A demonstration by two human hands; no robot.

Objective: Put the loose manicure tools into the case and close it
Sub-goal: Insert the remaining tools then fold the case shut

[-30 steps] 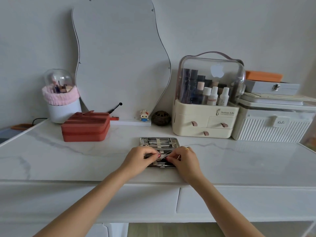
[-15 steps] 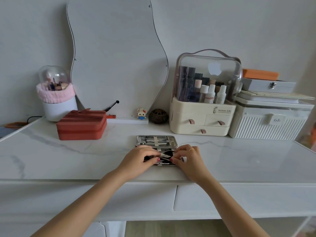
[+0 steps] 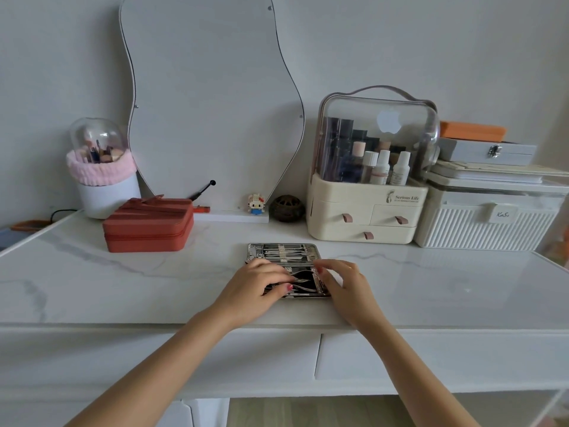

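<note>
The metal manicure case [image 3: 281, 252] lies open on the marble tabletop, its far half holding a row of strapped steel tools. A silver nipper-like manicure tool [image 3: 303, 280] lies on the black lining of the near half. My left hand [image 3: 257, 289] covers the left part of that half and pinches the tool's left end between thumb and fingertips. My right hand [image 3: 345, 286] sits at the right side with bent fingers. Its tips are on the case's right edge and its thumb is hidden.
A red zipped box [image 3: 149, 224] stands back left, with a white brush holder [image 3: 104, 180] behind it. A cream cosmetics organiser [image 3: 368, 195] and a white ribbed box [image 3: 489, 217] stand back right. A wavy mirror [image 3: 212, 97] leans on the wall. The table's front edge [image 3: 123, 326] runs just below my wrists.
My right hand has shifted from the middle of the near half to the case's right edge, uncovering the tool. My left hand stays on the left side.
</note>
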